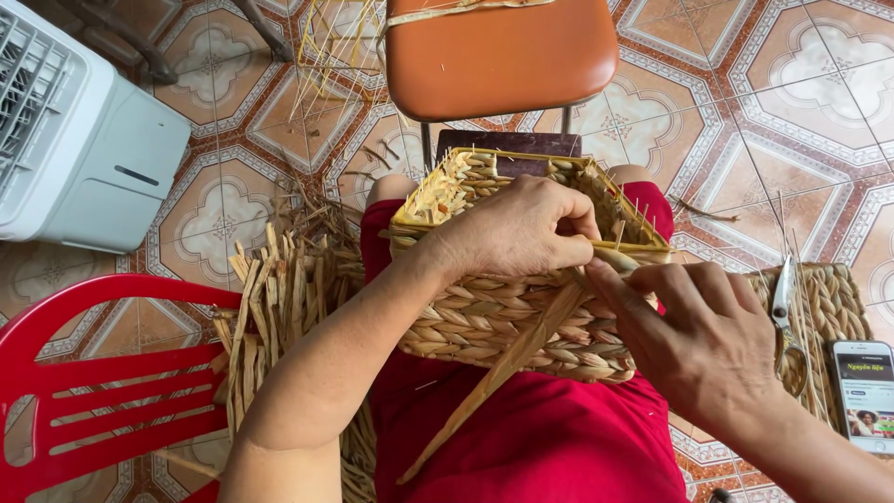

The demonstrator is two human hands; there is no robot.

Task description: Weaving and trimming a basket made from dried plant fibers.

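A woven straw basket (503, 298) is resting on the person's lap, over red trousers (540, 438). The left hand (517, 228) is clenching over the basket's rim, while the right hand (689, 335) is pinching a long flat straw strand (503, 368) against the basket's side. Scissors (787, 317) and a phone (864, 396) are lying on a woven mat (833, 303) to the right.

A home craft corner: patterned floor tiles (754, 102), plastic chair (93, 391), loose straw strips (270, 307).
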